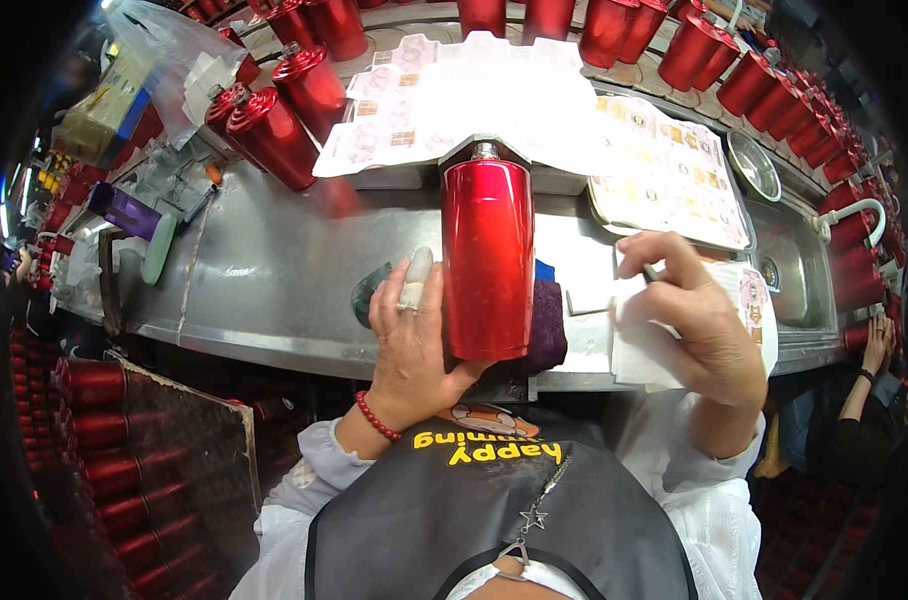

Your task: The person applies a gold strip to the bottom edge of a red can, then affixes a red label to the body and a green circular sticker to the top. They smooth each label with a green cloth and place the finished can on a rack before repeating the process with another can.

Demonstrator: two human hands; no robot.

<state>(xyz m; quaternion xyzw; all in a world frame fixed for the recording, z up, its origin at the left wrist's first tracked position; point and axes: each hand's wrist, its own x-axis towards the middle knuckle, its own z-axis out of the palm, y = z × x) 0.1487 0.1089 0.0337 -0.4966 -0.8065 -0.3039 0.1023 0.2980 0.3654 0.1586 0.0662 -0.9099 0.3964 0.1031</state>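
Observation:
A glossy red bottle [489, 265] lies lengthwise in front of me, its metal neck toward a notched support and its base toward me. My left hand [409, 325] is closed against its left side and base, with the thumb at the bottom edge and a white wrap on one finger. My right hand [689, 320], blurred by motion, is pinched above a stack of white paper sheets [634, 345]; a small dark thing shows at the fingertips, too small to name. A purple cloth [547, 330] lies under the bottle's right side.
Printed sheets [404, 105] lie beyond the bottle, and more cover a tray [674, 170]. Red bottles [269, 130] stand around the metal counter [264, 280]. A sink [799, 265] and a metal bowl [754, 165] are at right. Another person's hand [879, 345] shows at far right.

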